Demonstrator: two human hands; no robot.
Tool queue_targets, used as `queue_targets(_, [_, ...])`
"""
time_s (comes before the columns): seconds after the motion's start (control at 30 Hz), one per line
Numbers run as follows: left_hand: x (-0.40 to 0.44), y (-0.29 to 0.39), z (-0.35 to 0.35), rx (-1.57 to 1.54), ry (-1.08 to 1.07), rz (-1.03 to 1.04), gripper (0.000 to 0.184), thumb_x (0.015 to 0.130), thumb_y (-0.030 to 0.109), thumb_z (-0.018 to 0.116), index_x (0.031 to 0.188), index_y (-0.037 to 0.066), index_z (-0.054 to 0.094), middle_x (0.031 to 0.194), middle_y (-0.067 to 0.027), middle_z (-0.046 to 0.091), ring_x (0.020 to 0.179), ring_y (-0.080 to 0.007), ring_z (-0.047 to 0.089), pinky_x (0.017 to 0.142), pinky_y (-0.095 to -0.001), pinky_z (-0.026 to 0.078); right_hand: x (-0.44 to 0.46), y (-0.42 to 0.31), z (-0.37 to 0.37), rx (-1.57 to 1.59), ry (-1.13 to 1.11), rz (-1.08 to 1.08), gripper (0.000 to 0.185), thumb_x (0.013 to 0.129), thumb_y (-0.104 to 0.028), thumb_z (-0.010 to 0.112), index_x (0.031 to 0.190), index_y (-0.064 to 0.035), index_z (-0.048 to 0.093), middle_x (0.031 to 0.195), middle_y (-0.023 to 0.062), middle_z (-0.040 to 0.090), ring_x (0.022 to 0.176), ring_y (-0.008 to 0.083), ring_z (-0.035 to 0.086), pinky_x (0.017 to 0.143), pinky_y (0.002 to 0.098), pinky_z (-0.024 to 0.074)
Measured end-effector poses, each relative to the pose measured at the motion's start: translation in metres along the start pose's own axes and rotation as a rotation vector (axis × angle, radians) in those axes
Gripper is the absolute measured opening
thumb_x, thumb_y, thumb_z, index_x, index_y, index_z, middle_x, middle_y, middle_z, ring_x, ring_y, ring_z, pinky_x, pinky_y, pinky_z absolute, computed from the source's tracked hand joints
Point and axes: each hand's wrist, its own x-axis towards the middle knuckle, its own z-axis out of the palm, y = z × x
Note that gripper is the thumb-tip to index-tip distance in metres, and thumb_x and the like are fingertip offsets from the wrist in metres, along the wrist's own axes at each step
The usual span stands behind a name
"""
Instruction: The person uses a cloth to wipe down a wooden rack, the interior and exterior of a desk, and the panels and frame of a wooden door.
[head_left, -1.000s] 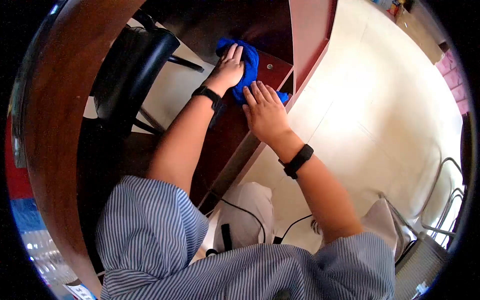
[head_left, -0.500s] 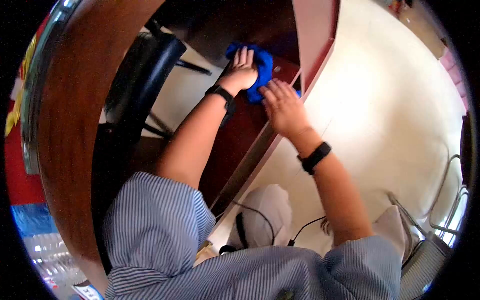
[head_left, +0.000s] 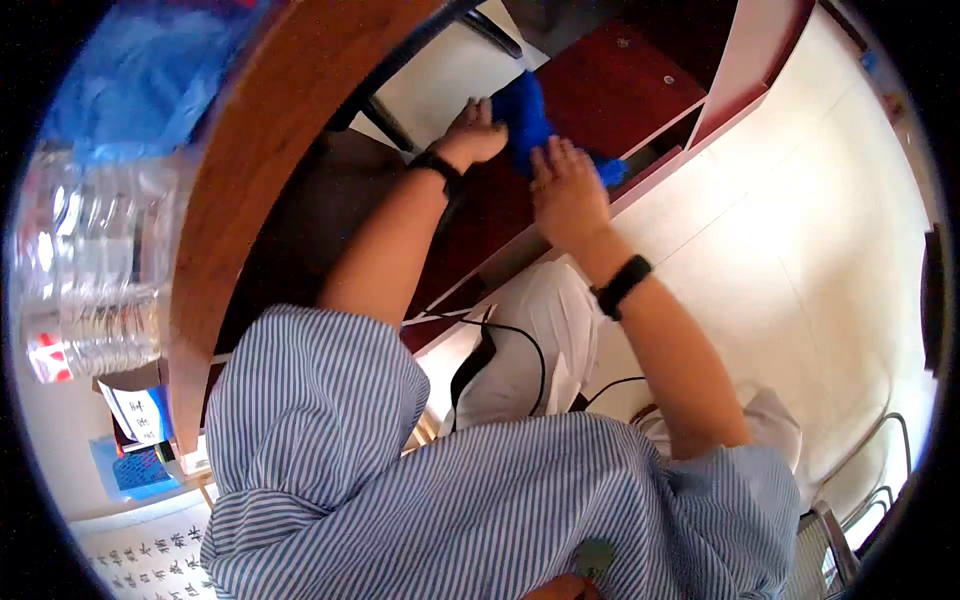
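A blue cloth (head_left: 522, 110) lies bunched on the dark red wooden surface (head_left: 625, 85), with one end reaching right to the edge by a narrow compartment. My left hand (head_left: 474, 133) is at the cloth's left side, its fingers curled around the edge. My right hand (head_left: 571, 195) rests palm down on the lower part of the cloth, fingers stretched out. Both wrists wear black bands.
A curved brown wooden edge (head_left: 260, 130) runs along the left, with clear plastic bottles (head_left: 95, 260) and blue plastic (head_left: 140, 75) beyond it. Black chair parts stand behind my left hand. A black cable (head_left: 515, 328) crosses near my legs. Metal chair legs are at lower right.
The view has turned and shifted, showing more of the bottles at left. Both hands and the cloth have moved nearer along the red surface, and my left hand now sits at the cloth's edge.
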Motion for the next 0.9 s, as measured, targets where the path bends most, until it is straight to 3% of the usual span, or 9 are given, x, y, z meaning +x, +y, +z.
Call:
queue_targets(0.17, [-0.069,-0.053,0.003,-0.038,-0.024,-0.201,0.068,0.095,0.036,0.036,0.150,0.002,0.015,0.156,-0.0232,0.011,0.143,-0.0406,0.017,0.117,-0.0447,0.018,-0.001,-0.073,0.006,0.083,-0.030,-0.136,0.053,0.098,-0.028,0.034,0.144,-0.0012,0.036,0.152,0.0195,0.030,0.142,0.0319,0.025,0.117,0.0421,0.0157])
queue_targets(0.27, [-0.088,-0.067,0.016,0.361,-0.138,-0.285,0.060,0.095,0.032,0.038,0.146,0.001,0.031,0.157,-0.0232,0.009,0.143,-0.0419,0.016,0.117,-0.0488,0.016,-0.008,-0.096,0.017,0.177,-0.064,-0.214,0.053,0.098,-0.029,0.035,0.142,0.0002,0.038,0.151,0.0203,0.031,0.142,0.0323,0.024,0.117,0.0420,0.0141])
queue_targets(0.4, [-0.130,-0.071,-0.006,0.574,-0.321,-0.362,0.045,0.092,0.024,0.051,0.131,0.001,0.052,0.135,-0.0199,0.047,0.130,-0.0395,0.040,0.107,-0.0480,0.034,-0.020,-0.133,0.019,0.207,-0.127,-0.398,0.053,0.099,-0.029,0.034,0.142,0.0009,0.037,0.151,0.0206,0.031,0.143,0.0325,0.022,0.118,0.0428,0.0121])
queue_targets(0.47, [-0.140,-0.091,-0.001,0.561,-0.342,-0.429,0.042,0.090,0.021,0.055,0.126,-0.001,0.057,0.132,-0.0203,0.054,0.127,-0.0392,0.044,0.105,-0.0463,0.038,-0.025,-0.154,0.016,0.202,-0.222,-0.518,0.052,0.098,-0.027,0.034,0.142,0.0000,0.039,0.151,0.0194,0.032,0.143,0.0326,0.021,0.118,0.0434,0.0109])
queue_targets(0.53, [-0.134,-0.111,0.018,0.450,-0.286,-0.540,0.043,0.087,0.018,0.058,0.124,-0.003,0.058,0.137,-0.0227,0.049,0.129,-0.0398,0.042,0.105,-0.0432,0.038,-0.027,-0.158,0.000,0.200,-0.358,-0.589,0.054,0.098,-0.025,0.032,0.146,-0.0013,0.033,0.153,0.0167,0.028,0.144,0.0317,0.019,0.118,0.0440,0.0089])
queue_targets(0.63, [-0.156,-0.084,0.009,0.401,0.301,-0.288,0.055,0.086,0.017,0.059,0.131,-0.012,0.046,0.144,-0.0280,0.037,0.131,-0.0433,0.038,0.107,-0.0449,0.036,-0.028,-0.142,0.011,0.315,-0.259,-0.632,0.052,0.097,-0.027,0.036,0.143,-0.0014,0.039,0.150,0.0167,0.034,0.142,0.0307,0.025,0.118,0.0412,0.0128])
queue_targets(0.73, [-0.148,-0.037,-0.028,0.652,-0.283,-0.128,0.071,0.085,0.017,0.059,0.138,-0.019,0.028,0.147,-0.0342,0.026,0.131,-0.0482,0.034,0.108,-0.0472,0.034,-0.018,-0.133,0.017,0.388,-0.222,-0.642,0.045,0.096,-0.027,0.041,0.132,-0.0020,0.051,0.144,0.0150,0.043,0.137,0.0291,0.033,0.116,0.0399,0.0186])
queue_targets(0.77, [-0.137,-0.059,0.006,0.498,-0.171,-0.203,0.077,0.085,0.015,0.059,0.139,-0.021,0.018,0.145,-0.0378,0.026,0.131,-0.0512,0.032,0.108,-0.0503,0.033,-0.017,-0.125,0.020,0.442,-0.190,-0.652,0.043,0.096,-0.026,0.042,0.129,-0.0010,0.054,0.143,0.0151,0.044,0.136,0.0290,0.035,0.116,0.0398,0.0202])
queue_targets(0.9, [-0.130,-0.045,0.014,0.326,-0.185,-0.350,0.071,0.087,0.021,0.056,0.138,-0.018,0.026,0.142,-0.0374,0.032,0.128,-0.0511,0.037,0.107,-0.0496,0.034,-0.010,-0.074,0.025,0.430,-0.021,-0.672,0.037,0.094,-0.023,0.045,0.122,-0.0023,0.059,0.138,0.0163,0.049,0.131,0.0299,0.042,0.113,0.0413,0.0280])
